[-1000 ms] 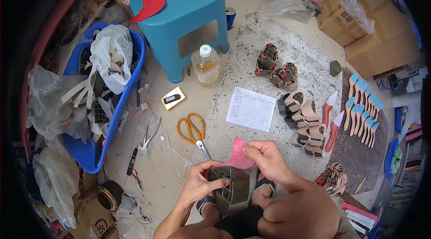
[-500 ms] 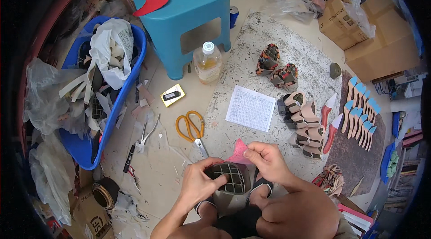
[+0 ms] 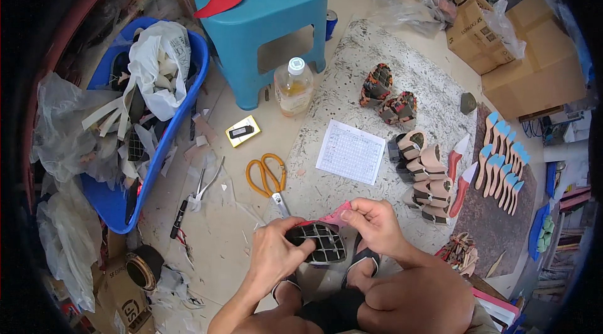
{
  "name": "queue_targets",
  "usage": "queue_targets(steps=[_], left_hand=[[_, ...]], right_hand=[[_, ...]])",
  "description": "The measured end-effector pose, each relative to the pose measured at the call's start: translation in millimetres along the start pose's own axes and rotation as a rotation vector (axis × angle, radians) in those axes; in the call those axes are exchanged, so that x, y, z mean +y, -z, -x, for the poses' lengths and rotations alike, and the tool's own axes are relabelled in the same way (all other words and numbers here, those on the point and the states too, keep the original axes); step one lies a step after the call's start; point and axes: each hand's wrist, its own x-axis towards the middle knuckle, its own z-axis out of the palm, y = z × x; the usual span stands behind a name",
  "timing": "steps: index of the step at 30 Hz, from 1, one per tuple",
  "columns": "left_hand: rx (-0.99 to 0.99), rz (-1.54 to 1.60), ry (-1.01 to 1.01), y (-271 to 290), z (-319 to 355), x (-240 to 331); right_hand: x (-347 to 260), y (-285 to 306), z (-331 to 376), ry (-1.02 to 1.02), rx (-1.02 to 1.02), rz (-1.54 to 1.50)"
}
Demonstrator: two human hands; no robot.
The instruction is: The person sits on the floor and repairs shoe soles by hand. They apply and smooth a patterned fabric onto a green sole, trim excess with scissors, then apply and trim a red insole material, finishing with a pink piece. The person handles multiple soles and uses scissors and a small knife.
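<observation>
Beside both hands gripping a black gridded sole (image 3: 317, 243), blue tub (image 3: 188, 92) holds scraps.

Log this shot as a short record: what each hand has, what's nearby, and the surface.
left hand: grips black grid-ribbed sole piece
right hand: pinches pink sheet at the sole's top edge
near: orange-handled scissors, gridded paper, bottle
farther: teal stool, blue tub
surface: speckled mat on floor
</observation>
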Motion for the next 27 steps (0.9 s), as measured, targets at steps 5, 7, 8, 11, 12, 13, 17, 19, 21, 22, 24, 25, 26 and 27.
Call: queue_targets(steps=[5,7,8,11,12,13,17,19,21,22,24,25,26,27], left_hand=[[0.098,-0.07,-0.049,0.5,1.0,3.0],[0.113,-0.071,-0.049,0.1,0.2,1.7],[0.12,-0.073,-0.052,-0.6,0.2,0.3],[0.127,-0.058,-0.045,-1.5,-0.1,-0.8],[0.127,-0.049,-0.041,-1.8,-0.3,-0.9],[0.139,-0.058,-0.053,-2.2,-0.3,-1.9],[0.193,-0.109,-0.101,-4.0,-1.0,-3.7],[0.229,-0.129,-0.102,-3.9,-0.5,-0.1],[0.269,-0.135,-0.081,-2.6,1.0,7.4],[0.278,-0.143,-0.09,-2.5,0.7,7.7],[0.295,-0.161,-0.107,-2.4,0.3,7.9],[0.299,-0.156,-0.106,-2.4,0.1,7.1],[0.303,-0.152,-0.104,-2.5,-0.2,5.9],[0.308,-0.148,-0.103,-2.5,-0.4,4.7]], right_hand=[[-7.8,-1.7,0.7,0.063,0.02,0.039],[-8.7,-1.2,0.8,0.086,0.023,0.073],[-9.3,-0.4,0.6,0.09,0.017,0.106],[-9.1,-0.3,1.0,0.122,0.014,0.141],[-8.8,-0.5,1.2,0.136,0.015,0.142],[-10.6,-0.7,0.9,0.129,0.009,0.148],[-17.1,-0.6,0.9,0.132,-0.013,0.18],[-15.9,-1.7,0.6,0.167,-0.014,0.177],[-11.7,-5.3,-0.1,0.221,-0.008,0.148],[-11.0,-5.4,-0.2,0.238,-0.016,0.156],[-10.2,-5.4,-0.3,0.27,-0.032,0.172],[-12.5,-6.1,0.2,0.262,-0.039,0.187],[-17.2,-6.7,1.6,0.254,-0.046,0.202],[-19.5,-7.5,2.1,0.246,-0.053,0.216]])
